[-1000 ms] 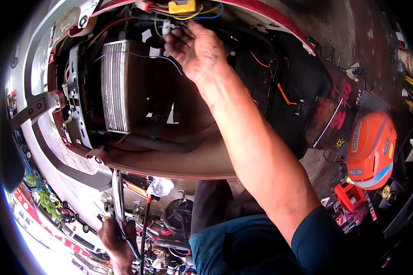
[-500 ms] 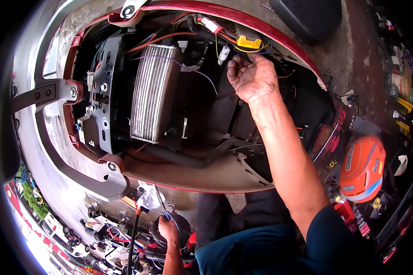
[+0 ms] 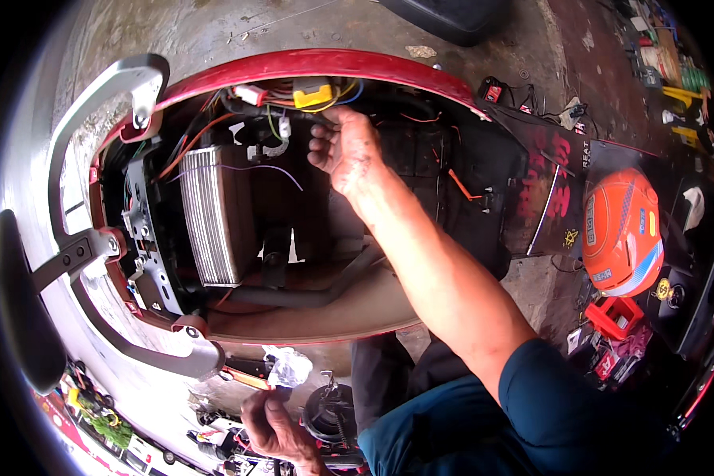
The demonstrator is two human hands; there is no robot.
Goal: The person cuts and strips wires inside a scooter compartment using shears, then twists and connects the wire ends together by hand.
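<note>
My right hand (image 3: 347, 152) reaches across the open red body shell (image 3: 317, 65) of what looks like a scooter. Its lower fingers are curled, and its fingertips are up against the wiring just below a yellow connector (image 3: 312, 96); what they pinch is hidden. White connectors (image 3: 250, 95) and loose wires lie about it. A purple wire (image 3: 246, 167) arcs over a silver ribbed metal box (image 3: 210, 218) inside the shell. My left hand (image 3: 278, 432) is below the near edge, its thumb and fingers apart, with nothing visible in it. Close above it are a clear plastic bag (image 3: 289, 366) and an orange bar (image 3: 246, 378).
A grey grab rail (image 3: 95, 305) and a black backrest pad (image 3: 28, 309) stick out at the left. On the right are an orange helmet (image 3: 623, 230) and a red plastic box (image 3: 613, 319). A black seat (image 3: 452, 17) lies at the far side.
The whole view has shifted. My left hand held a thin metal tool with blue at its handle; that tool no longer shows in it. My right hand stays at the wiring.
</note>
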